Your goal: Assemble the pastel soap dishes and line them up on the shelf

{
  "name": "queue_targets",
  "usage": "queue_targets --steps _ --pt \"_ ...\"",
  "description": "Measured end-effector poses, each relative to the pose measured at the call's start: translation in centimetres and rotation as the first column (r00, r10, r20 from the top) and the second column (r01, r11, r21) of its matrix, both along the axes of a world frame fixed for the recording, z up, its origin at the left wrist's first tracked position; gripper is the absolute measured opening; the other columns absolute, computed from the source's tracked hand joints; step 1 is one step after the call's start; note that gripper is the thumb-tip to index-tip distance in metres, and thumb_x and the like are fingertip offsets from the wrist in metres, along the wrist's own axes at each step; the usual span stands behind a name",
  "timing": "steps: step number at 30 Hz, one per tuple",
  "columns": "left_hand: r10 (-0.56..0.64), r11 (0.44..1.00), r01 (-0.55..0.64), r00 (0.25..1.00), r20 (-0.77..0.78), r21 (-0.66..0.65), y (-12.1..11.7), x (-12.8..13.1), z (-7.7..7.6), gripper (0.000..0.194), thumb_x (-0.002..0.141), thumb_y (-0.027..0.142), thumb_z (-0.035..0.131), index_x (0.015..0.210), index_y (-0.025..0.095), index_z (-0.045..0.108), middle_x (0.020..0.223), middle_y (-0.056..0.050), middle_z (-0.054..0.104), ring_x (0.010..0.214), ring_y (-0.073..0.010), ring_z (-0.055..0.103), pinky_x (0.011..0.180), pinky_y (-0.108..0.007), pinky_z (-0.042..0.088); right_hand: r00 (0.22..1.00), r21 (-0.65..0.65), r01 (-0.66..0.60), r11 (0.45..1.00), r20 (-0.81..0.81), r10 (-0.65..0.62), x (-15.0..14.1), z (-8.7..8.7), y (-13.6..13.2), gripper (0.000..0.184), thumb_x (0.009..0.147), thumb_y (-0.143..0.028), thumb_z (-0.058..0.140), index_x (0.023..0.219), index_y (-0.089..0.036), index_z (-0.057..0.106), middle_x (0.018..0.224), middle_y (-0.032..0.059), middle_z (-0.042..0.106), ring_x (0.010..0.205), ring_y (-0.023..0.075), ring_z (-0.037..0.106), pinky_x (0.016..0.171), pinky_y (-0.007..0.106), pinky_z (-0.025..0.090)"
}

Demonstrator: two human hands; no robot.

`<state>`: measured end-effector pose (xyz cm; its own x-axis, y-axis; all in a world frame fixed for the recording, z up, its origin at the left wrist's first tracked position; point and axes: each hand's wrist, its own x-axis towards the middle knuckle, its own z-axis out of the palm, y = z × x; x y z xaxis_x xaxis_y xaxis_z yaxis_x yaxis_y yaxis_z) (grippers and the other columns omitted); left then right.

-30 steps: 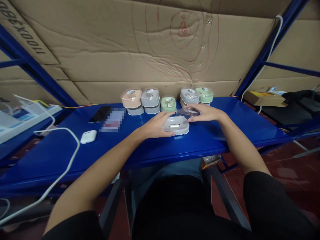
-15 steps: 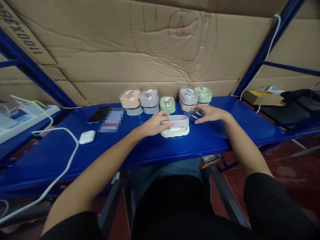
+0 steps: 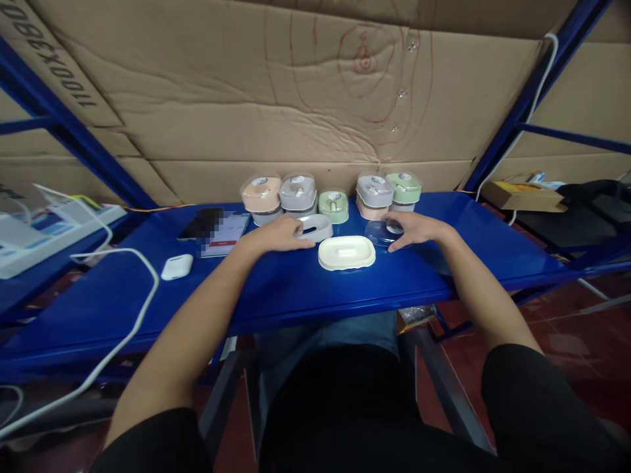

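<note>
My left hand (image 3: 284, 234) grips the left end of a grey oval ring (image 3: 321, 226), thumb in front and fingers behind. The ring has a slot through its middle and sits low over the blue tabletop. On the right, my right hand (image 3: 413, 230) has its thumb and fingers around a clear plastic lid (image 3: 378, 234) with a round sticker, lying on the table. Between the hands is a cream oval base (image 3: 346, 253), its raised centre facing up; neither hand touches it.
Along the cardboard wall stand stacked peach and grey boxes (image 3: 263, 194), grey boxes (image 3: 298, 192), one green box (image 3: 334, 207), and more stacks (image 3: 374, 190) at right. A phone (image 3: 225, 234), a white earbud case (image 3: 177, 267) and a white cable (image 3: 150, 289) lie left.
The grey ring has moved left and back off the cream base with my left hand, uncovering the base. My right hand stays at the clear lid.
</note>
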<state>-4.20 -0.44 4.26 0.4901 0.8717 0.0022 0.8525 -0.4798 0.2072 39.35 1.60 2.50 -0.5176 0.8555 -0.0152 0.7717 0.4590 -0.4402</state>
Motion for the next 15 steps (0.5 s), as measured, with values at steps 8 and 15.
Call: queue_targets --steps 8,15 --pt "0.029 0.997 -0.038 0.993 0.118 0.068 0.1 -0.2 0.1 0.050 0.080 0.074 0.081 0.086 0.027 0.067 0.100 -0.011 0.073 0.102 -0.0372 0.073 0.094 -0.047 0.057 1.000 -0.006 0.016 1.000 0.009 -0.016 -0.6 0.5 -0.5 0.109 0.066 -0.061 0.107 0.163 -0.023 0.074 0.159 0.0172 0.079 0.145 0.0516 0.074 0.129 0.065 0.059" --pt "-0.173 0.982 0.141 0.935 0.310 0.123 -3.4 4.0 -0.4 0.054 0.086 0.074 0.081 0.106 0.024 0.072 0.130 -0.012 0.073 0.123 -0.0374 0.073 0.116 -0.051 0.057 1.000 -0.004 -0.001 1.000 -0.018 0.000 0.0 0.1 0.1 0.108 0.076 -0.075 0.099 0.168 -0.025 0.072 0.165 0.0169 0.077 0.149 0.0519 0.072 0.133 0.071 0.055"
